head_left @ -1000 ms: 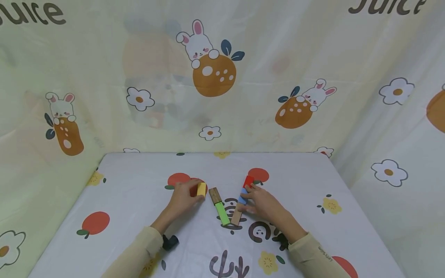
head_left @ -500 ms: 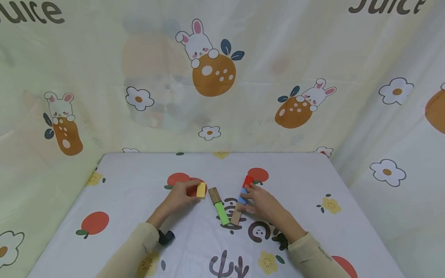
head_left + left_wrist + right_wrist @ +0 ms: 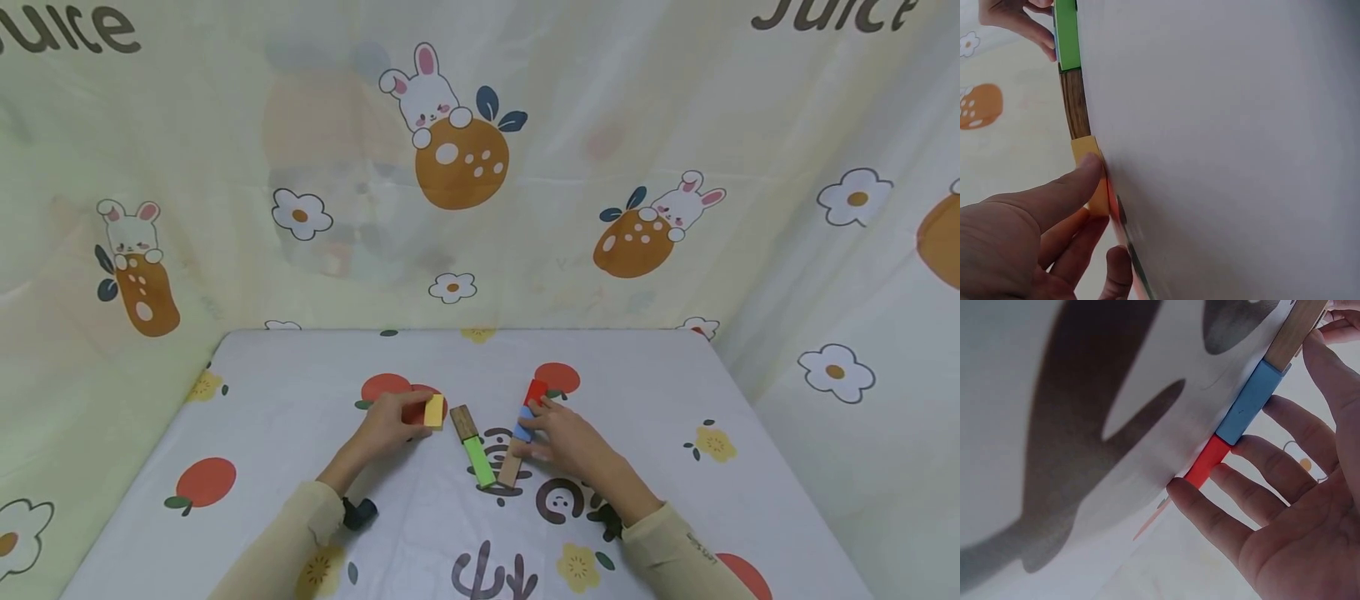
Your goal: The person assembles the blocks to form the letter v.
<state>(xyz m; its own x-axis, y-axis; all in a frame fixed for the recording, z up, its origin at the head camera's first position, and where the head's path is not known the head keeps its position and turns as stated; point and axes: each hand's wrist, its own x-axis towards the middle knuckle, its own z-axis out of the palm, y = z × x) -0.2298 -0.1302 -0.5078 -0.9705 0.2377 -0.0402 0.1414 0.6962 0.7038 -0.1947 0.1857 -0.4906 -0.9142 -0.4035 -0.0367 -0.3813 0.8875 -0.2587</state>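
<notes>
In the head view my left hand (image 3: 386,423) pinches a yellow block (image 3: 434,412) that lies left of a dark-brown wood-grain block (image 3: 464,422). The left wrist view shows the thumb on the yellow block's face, its end close to the wood-grain block. A green block (image 3: 480,462) continues from the wood-grain one. My right hand (image 3: 566,436) rests along a second slanted row: a red block (image 3: 536,389), a blue block (image 3: 1252,403) and a tan block (image 3: 510,468). Its fingers are spread and fairly straight, touching the blocks' side. The two rows nearly meet at their near ends, like a V.
A white tablecloth (image 3: 300,433) printed with fruit and flowers covers the table. A patterned curtain (image 3: 525,283) stands behind the table's far edge and along both sides. Dark wrist devices (image 3: 360,513) sit at the sleeve cuffs.
My left hand has drawn back slightly to the left, its fingers still at the yellow block. The right hand and both rows of blocks have stayed in place.
</notes>
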